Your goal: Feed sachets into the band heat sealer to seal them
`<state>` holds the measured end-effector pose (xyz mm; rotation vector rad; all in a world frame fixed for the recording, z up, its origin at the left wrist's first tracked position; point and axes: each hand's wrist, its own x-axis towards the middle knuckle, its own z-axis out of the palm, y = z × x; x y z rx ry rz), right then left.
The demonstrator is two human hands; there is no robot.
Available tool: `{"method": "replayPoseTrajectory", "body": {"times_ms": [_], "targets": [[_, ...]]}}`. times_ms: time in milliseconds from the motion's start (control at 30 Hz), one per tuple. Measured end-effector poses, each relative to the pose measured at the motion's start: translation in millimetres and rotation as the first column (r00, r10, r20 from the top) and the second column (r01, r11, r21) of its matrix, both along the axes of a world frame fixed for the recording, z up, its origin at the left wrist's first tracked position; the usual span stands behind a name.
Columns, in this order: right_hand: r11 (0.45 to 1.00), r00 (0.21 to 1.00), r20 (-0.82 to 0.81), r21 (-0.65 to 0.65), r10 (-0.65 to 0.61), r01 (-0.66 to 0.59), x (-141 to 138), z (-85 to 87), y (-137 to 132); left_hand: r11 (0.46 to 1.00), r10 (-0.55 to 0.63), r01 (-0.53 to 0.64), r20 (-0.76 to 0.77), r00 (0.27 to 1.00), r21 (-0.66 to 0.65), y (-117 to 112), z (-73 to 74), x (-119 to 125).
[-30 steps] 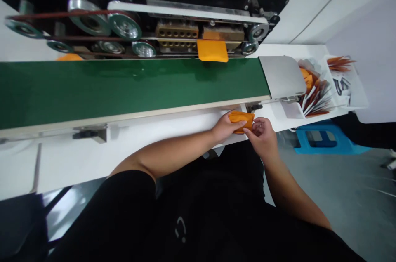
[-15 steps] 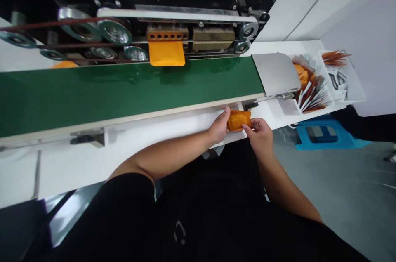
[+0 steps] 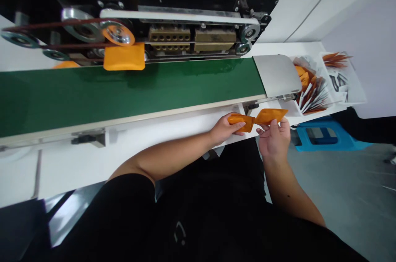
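Observation:
My left hand (image 3: 225, 130) is closed around a small stack of orange pouches (image 3: 246, 124) near the front edge of the white table. To its right, my right hand (image 3: 275, 138) pinches a single orange pouch (image 3: 271, 116), whose left corner meets or overlaps the stack; I cannot tell if they touch. Another orange pouch (image 3: 124, 58) hangs upright from the belts of the sealing machine (image 3: 176, 47), its lower edge over the green conveyor belt (image 3: 185, 82). Part of one more orange pouch (image 3: 66, 64) shows behind the conveyor at far left.
A white bin (image 3: 305, 107) of orange and white packets stands right of the conveyor's metal end plate (image 3: 276, 74). Beyond it, a second white bin (image 3: 355, 88) holds more packets. A blue stool (image 3: 332, 134) is on the floor at right. Black knobs (image 3: 83, 140) jut below the conveyor.
My right hand has moved right, drawing one pouch away from the stack in my left hand. The pouch in the machine has travelled left, past the heating blocks to the rollers.

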<state>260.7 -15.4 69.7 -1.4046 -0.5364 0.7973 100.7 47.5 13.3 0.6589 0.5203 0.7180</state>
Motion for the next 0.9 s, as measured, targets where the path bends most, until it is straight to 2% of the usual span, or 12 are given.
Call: {"method": "replayPoseTrajectory", "body": {"times_ms": [100,233,333,433,533,733,900], "targets": [[0.999,0.997,-0.069,0.017,0.042,-0.041,6.8,10.3,-0.4,1.0,-0.022,0.022,-0.008,1.0,0.016,0.0,0.2,0.0],[0.993,0.997,-0.015,0.087,0.076,-0.074,15.0,25.1,3.4,1.0,-0.004,0.005,-0.024,1.0,0.008,1.1,-3.2,1.4],[0.983,1.0,-0.002,0.184,0.007,-0.007,13.3,42.6,12.3,1.0,0.002,-0.002,-0.028,1.0,-0.008,1.9,-6.8,3.1],[0.946,0.997,0.014,0.319,-0.07,0.062,6.4,60.5,25.5,1.0,0.007,-0.008,-0.031,0.999,-0.021,2.4,-9.9,4.6],[0.917,0.991,0.112,0.399,-0.069,0.019,2.4,69.2,39.7,1.0,0.007,-0.007,-0.025,1.0,-0.026,3.0,-12.9,5.8],[0.942,0.986,0.163,0.325,0.035,-0.087,11.9,70.2,75.1,1.0,0.013,-0.013,-0.003,1.0,-0.021,4.2,-16.9,7.2],[0.959,0.983,0.114,0.227,0.144,-0.167,22.3,84.7,114.0,1.0,0.002,-0.002,-0.009,1.0,-0.011,4.2,-15.3,6.9]]}}
